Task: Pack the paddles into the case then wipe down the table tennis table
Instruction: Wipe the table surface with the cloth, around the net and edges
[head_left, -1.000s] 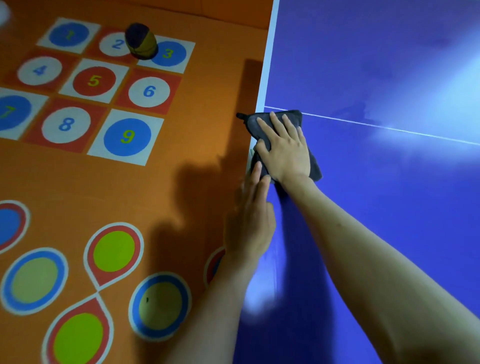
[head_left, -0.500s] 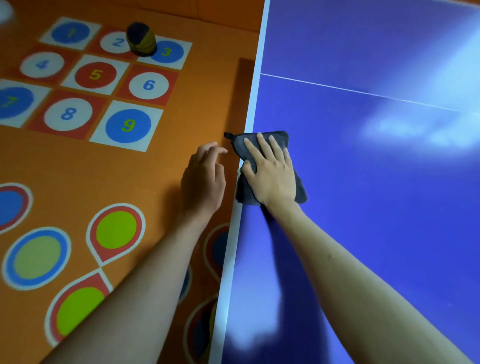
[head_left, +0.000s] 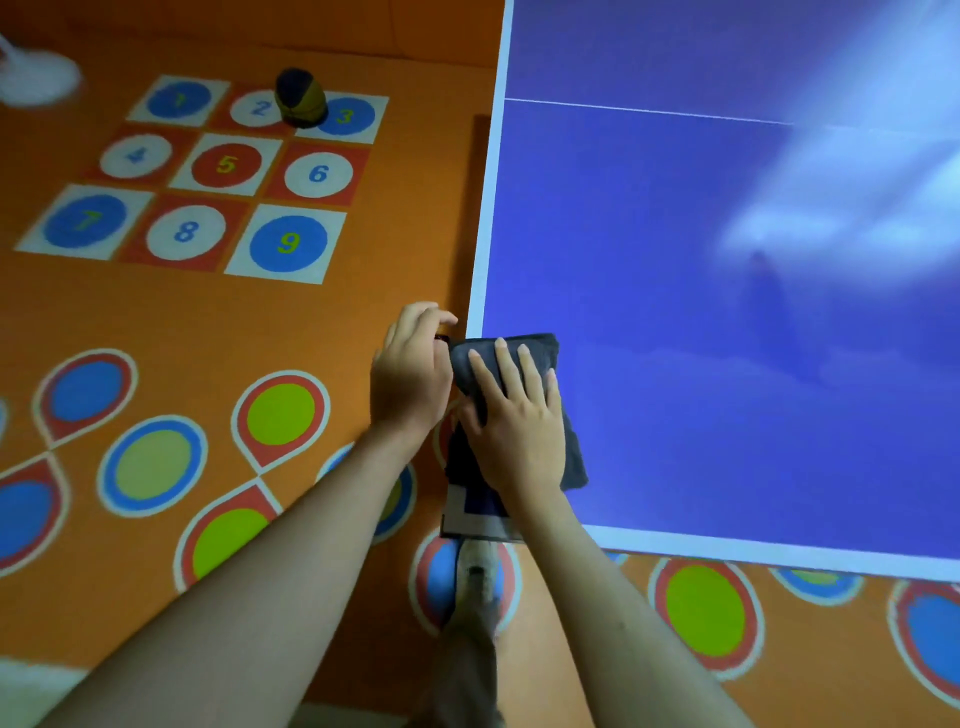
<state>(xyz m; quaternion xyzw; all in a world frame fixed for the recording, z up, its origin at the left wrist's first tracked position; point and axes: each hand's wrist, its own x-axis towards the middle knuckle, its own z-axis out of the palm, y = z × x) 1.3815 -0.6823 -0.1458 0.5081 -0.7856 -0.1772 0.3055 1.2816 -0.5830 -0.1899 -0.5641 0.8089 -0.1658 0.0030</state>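
A folded dark grey cloth (head_left: 540, 349) lies on the blue table tennis table (head_left: 701, 322), near its front left corner and overlapping the white edge line. My right hand (head_left: 519, 421) presses flat on the cloth with straight, spread fingers. My left hand (head_left: 410, 374) hovers just off the table's left edge beside the cloth, fingers loosely curled, holding nothing that I can see. No paddles or case are in view.
An orange play mat (head_left: 363, 301) with numbered squares and coloured circles covers the floor left of and in front of the table. A dark and yellow object (head_left: 300, 98) stands on the number grid. My foot (head_left: 475, 577) is below the table corner.
My right hand has dragged the cloth along the left edge toward me, down to the front corner of the table. My left hand has followed alongside, off the edge.
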